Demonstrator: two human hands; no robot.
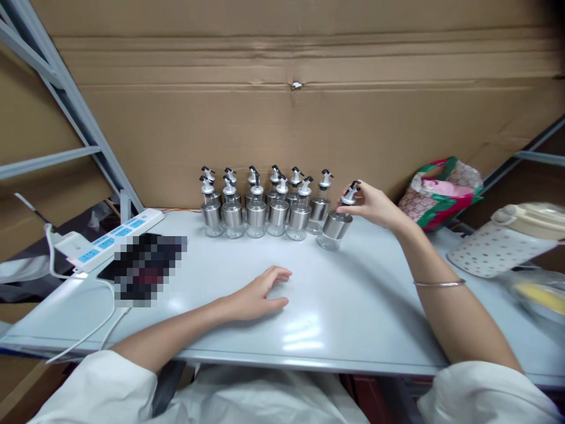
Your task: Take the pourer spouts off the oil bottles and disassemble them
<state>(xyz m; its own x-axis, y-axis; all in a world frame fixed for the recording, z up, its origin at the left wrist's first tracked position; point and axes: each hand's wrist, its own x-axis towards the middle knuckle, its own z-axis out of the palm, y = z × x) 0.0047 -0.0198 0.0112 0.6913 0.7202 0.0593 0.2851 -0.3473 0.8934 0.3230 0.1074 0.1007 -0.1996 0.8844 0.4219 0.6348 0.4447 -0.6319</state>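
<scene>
My right hand grips an oil dispenser bottle by its neck, just under the silver and black pour spout. This bottle leans, its glass base on or just above the table; I cannot tell which. To its left stand several like bottles in two rows, each with a steel band around clear glass and a spout on top. A back-row bottle stands nearest the held one. My left hand rests on the table, fingers apart and curved, holding nothing.
A cardboard wall rises behind the bottles. On the left lie a power strip, a blurred-out dark device and white cables. To the right are a patterned bag, a dotted jug and a bowl with something yellow.
</scene>
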